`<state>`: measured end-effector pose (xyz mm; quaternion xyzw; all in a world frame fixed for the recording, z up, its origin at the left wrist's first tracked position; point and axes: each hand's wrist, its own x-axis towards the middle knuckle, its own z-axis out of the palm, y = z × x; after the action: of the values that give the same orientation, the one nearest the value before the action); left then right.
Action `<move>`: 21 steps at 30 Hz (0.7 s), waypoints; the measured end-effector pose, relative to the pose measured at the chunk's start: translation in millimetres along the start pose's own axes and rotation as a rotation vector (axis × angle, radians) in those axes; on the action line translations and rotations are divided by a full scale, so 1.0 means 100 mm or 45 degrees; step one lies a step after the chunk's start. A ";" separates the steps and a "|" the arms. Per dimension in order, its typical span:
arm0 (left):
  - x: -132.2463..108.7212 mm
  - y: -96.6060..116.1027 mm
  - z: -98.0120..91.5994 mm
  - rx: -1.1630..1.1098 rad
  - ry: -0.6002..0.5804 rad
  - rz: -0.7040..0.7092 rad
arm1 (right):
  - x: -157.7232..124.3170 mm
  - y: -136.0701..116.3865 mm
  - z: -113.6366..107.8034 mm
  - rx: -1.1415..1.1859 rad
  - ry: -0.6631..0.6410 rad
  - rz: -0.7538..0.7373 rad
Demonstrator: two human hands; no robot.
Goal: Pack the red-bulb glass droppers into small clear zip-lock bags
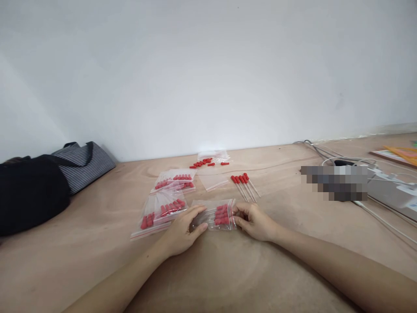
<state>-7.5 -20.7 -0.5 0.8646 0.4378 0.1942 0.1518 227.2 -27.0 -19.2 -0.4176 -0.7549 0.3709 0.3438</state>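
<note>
A clear zip bag (211, 215) holding several droppers with red bulbs lies between my hands. My left hand (184, 228) grips its left end between thumb and fingers. At the red-striped right end, my right hand (256, 221) pinches the bag's edge. Filled bags (153, 214) of red-bulbed droppers overlap to the left, with more filled bags (174, 179) behind them. Several loose droppers (244, 186) lie side by side beyond my right hand. An unfilled clear bag (213, 179) rests behind the held one.
Loose red bulbs (202, 163) and a bag with thin tubes (218, 155) lie near the wall. A black bag (32, 191) and a striped bag (86, 165) stand at left. Cables (345, 158) and a grey device (391, 191) occupy the right side of the wooden table (208, 269).
</note>
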 end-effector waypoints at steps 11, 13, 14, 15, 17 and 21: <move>-0.02 0.03 0.00 -0.003 0.024 0.040 | 0.04 0.05 0.06 0.185 -0.019 0.052; -0.02 0.03 0.01 0.001 0.018 0.046 | 0.06 0.07 0.08 0.167 0.084 0.067; -0.02 0.03 0.01 0.004 0.018 0.047 | 0.06 0.08 0.09 0.159 0.110 0.069; -0.02 0.02 0.01 0.005 0.017 0.048 | 0.06 0.08 0.09 0.166 0.114 0.072; -0.02 0.02 0.01 0.002 0.019 0.058 | 0.07 0.09 0.08 0.209 0.055 0.084; -0.02 0.02 0.01 -0.001 0.031 0.082 | 0.08 0.11 0.05 0.269 -0.091 0.141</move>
<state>-6.6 -23.0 -1.4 0.8758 0.4115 0.2097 0.1403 223.7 -16.9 -29.4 -0.4066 -0.6993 0.4814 0.3375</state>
